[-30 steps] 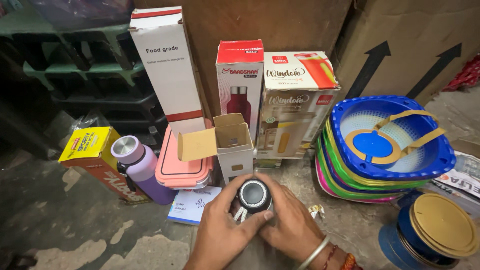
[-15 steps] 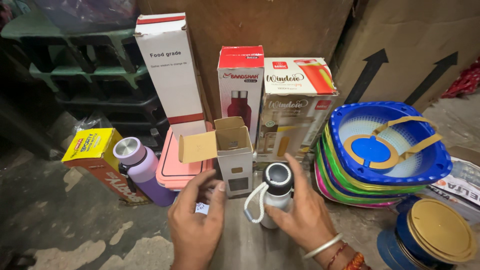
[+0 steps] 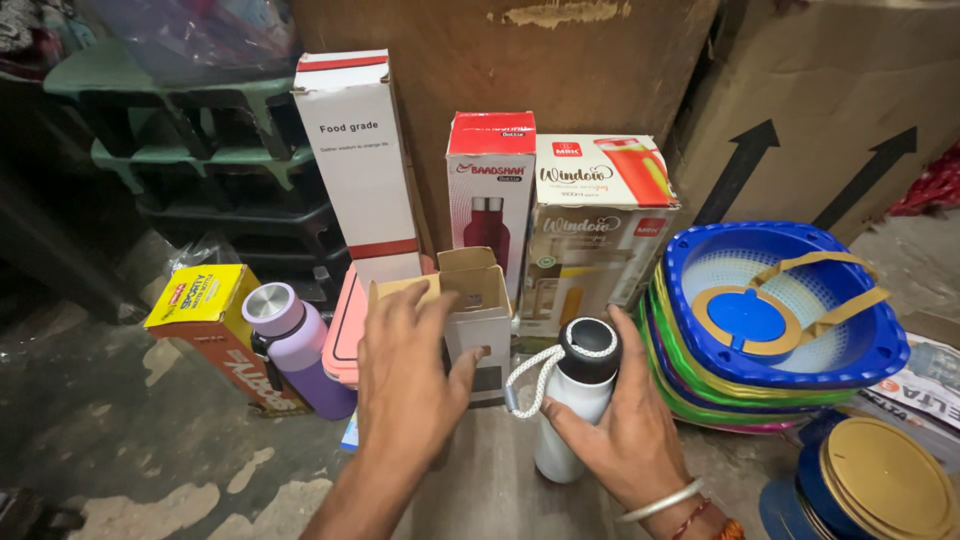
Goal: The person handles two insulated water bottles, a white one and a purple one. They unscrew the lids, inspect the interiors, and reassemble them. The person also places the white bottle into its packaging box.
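**A:** Where do the hands stand?

**B:** The right hand [image 3: 628, 430] is closed around the white cylindrical metal bottle [image 3: 572, 412], fingers wrapped on its lower body, holding it upright just right of the box. The left hand [image 3: 408, 375] is spread open over the small open-topped white cardboard box [image 3: 478, 318], thumb touching its front face, fingers against the raised tan flap.

**A:** How would you handle that well?

**B:** I'd judge it wise to brace the box, since light cardboard slides and tips easily, and to keep the bottle vertical (its smooth painted wall looks slippery). The white braided cord loop [image 3: 530, 375] hangs off the black cap and could snag on a flap.

**A:** And round about?

**B:** To the left, a lilac bottle with a steel cap [image 3: 293, 347] leans beside a pink lidded plastic container [image 3: 345, 330] and a yellow-and-red carton [image 3: 205, 315]. Behind stand taller printed cartons, the tall white carton [image 3: 355, 160] among them. To the right, a stack of square plastic baskets, blue on top [image 3: 785, 310], perforated and glossy. The concrete floor [image 3: 120, 440] is rough and patchy.
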The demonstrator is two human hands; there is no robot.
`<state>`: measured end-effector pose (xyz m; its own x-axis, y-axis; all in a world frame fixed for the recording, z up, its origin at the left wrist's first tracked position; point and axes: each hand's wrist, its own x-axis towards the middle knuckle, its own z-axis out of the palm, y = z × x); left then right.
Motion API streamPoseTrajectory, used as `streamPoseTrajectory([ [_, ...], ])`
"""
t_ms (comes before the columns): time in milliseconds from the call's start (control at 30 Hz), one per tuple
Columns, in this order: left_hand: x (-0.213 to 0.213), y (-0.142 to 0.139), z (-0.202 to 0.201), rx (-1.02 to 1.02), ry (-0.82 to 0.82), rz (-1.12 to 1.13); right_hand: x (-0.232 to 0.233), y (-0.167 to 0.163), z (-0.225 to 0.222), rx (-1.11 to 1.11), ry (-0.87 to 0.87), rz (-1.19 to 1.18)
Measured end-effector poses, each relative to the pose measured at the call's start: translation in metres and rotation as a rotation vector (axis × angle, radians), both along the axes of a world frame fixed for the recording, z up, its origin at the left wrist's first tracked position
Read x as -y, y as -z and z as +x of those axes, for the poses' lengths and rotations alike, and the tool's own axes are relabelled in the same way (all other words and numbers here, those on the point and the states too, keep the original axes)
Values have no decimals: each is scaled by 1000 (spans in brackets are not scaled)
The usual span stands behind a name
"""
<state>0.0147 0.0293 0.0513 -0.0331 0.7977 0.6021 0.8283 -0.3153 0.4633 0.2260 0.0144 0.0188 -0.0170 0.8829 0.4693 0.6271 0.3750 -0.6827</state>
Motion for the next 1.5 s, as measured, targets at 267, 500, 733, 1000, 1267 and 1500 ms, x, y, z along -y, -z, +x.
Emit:
streamPoseTrajectory([
  [267,-6,-1,-3,5,76,-109,2,-7,3,-12,-70,72],
  [500,6,-10,0,54,95,-72,-3,-29,8,-90,-5,-10],
  [733,28,-4,17,78,138,-194,-7,-81,21,-30,67,160],
  [1000,29,-6,21,68,168,-107,-31,-135,23,-43,127,246],
  [1267,9,4,16,57,105,26,-67,-142,25,-98,74,449],
  [1500,0,17,27,17,106,-145,-97,-129,11,-203,117,405],
])
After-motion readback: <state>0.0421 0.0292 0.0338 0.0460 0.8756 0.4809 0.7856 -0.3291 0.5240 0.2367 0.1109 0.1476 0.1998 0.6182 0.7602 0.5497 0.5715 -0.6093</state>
